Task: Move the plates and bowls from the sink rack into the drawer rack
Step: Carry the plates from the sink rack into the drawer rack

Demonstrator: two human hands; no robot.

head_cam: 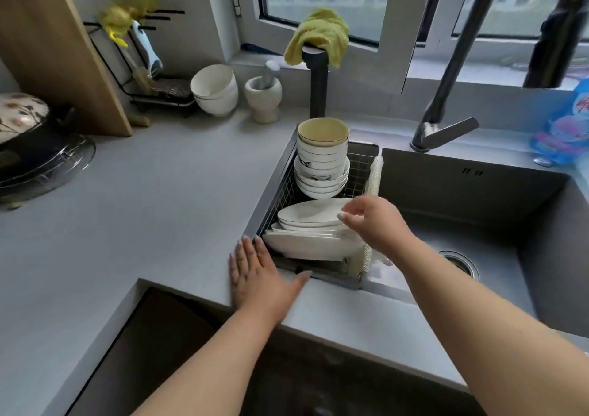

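Observation:
A wire sink rack (361, 167) hangs in the left end of the sink. At its back stands a tall stack of white bowls (322, 163), the top one yellow inside. In front lie several white plates (310, 227), stacked and tilted. My right hand (374, 221) hovers over the right edge of the plates, fingers apart and curled, touching or nearly touching the top rim. My left hand (259, 273) rests flat on the counter edge at the rack's front left corner, holding nothing. The dark drawer opening (197, 352) lies below the counter; its rack is not visible.
A grey sink basin (478, 211) with a drain lies to the right, a dark faucet (446, 128) behind it. On the counter's back stand white bowls (215, 90), a mortar with pestle (263, 97) and a utensil stand (149, 74). A pot with a lid (28, 148) sits far left.

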